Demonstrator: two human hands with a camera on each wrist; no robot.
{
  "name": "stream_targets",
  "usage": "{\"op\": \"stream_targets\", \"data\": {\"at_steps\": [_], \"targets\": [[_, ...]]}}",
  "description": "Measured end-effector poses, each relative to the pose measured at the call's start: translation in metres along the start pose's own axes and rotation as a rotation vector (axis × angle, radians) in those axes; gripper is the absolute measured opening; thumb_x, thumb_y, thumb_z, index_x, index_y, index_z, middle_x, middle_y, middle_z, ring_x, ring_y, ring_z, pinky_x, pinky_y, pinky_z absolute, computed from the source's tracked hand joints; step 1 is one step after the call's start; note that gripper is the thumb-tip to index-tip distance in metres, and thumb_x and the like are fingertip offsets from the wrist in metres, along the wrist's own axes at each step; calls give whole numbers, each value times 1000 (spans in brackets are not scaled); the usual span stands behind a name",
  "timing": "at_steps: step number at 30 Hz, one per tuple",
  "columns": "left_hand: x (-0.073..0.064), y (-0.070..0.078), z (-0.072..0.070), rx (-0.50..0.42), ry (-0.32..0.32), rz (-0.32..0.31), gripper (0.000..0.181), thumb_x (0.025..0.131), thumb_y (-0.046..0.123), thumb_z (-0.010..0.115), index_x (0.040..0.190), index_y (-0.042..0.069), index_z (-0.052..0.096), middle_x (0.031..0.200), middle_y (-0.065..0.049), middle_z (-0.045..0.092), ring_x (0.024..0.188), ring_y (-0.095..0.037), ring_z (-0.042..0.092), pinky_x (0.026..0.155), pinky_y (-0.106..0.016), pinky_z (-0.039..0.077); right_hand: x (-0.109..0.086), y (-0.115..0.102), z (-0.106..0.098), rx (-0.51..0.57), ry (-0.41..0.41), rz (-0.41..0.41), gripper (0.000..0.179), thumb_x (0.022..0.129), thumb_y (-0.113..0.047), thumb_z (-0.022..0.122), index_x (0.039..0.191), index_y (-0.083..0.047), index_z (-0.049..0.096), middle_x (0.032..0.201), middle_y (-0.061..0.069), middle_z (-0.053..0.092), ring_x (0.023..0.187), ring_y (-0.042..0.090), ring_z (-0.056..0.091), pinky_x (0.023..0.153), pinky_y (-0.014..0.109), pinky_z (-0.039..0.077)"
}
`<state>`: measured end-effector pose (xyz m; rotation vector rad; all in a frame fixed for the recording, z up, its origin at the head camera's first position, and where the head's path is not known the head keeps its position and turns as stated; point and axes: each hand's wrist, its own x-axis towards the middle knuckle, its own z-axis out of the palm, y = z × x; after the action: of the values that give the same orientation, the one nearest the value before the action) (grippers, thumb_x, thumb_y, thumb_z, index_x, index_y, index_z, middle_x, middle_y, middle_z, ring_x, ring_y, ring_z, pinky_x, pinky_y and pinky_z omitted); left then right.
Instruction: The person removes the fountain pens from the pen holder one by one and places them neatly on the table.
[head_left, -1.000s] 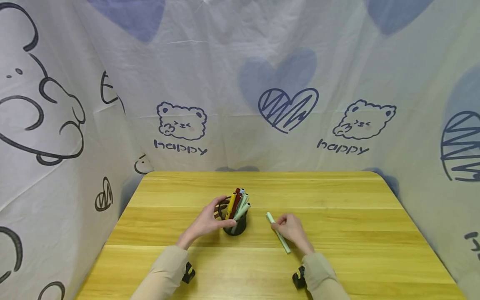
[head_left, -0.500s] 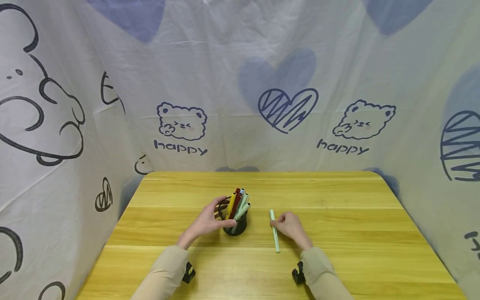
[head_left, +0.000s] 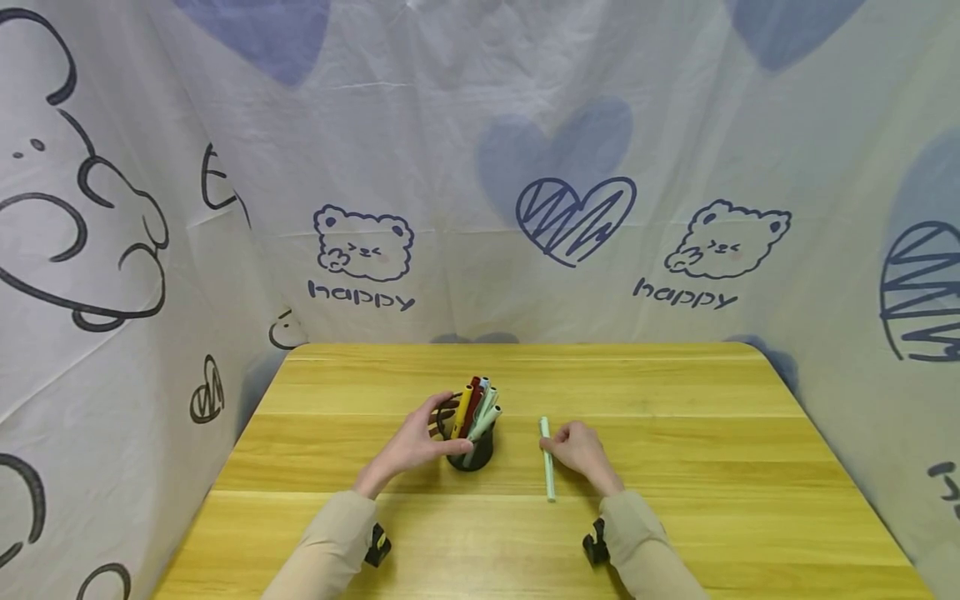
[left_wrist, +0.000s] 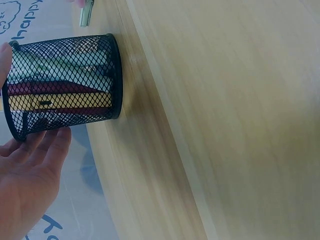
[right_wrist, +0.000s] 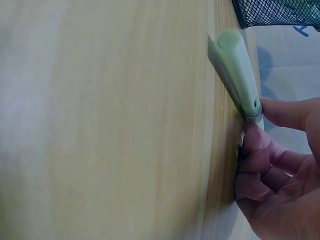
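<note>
A black mesh pen holder (left_wrist: 65, 82) stands upright on the table, filled with several pens (head_left: 474, 408) in yellow, dark red, pale green and light blue. My left hand (head_left: 411, 442) holds the holder around its left side, thumb at the front near the rim and fingers behind. To the right, my right hand (head_left: 582, 452) pinches a pale green pen (head_left: 549, 475) between thumb and fingers near its middle. In the right wrist view, one end of that pen (right_wrist: 240, 72) points toward the camera, close over the wood, and its shadow falls beside it.
The wooden table (head_left: 675, 467) has rounded far corners. Behind it and at both sides hangs a pale cloth (head_left: 465, 167) printed with hearts and bears. Dark wrist cameras sit at the left sleeve (head_left: 330, 533) and the right sleeve (head_left: 645, 533).
The green pen has turned in my right hand, its near end swinging left, so it now lies almost straight away from me. My left hand and the pen holder have stayed put.
</note>
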<state>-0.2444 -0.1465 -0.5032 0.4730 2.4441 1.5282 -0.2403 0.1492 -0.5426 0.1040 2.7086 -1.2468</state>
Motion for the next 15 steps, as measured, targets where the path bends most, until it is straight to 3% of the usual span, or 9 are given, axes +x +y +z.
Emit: {"op": "stream_targets", "data": {"at_steps": [15], "targets": [[2, -1, 0, 13, 0, -5, 93, 84, 26, 84, 156, 4, 31, 157, -18, 41, 142, -46, 43, 114, -59, 41, 1, 1, 0, 10, 2, -27, 27, 93, -24, 71, 75, -6, 63, 66, 1, 56, 57, 12, 41, 54, 23, 33]]}}
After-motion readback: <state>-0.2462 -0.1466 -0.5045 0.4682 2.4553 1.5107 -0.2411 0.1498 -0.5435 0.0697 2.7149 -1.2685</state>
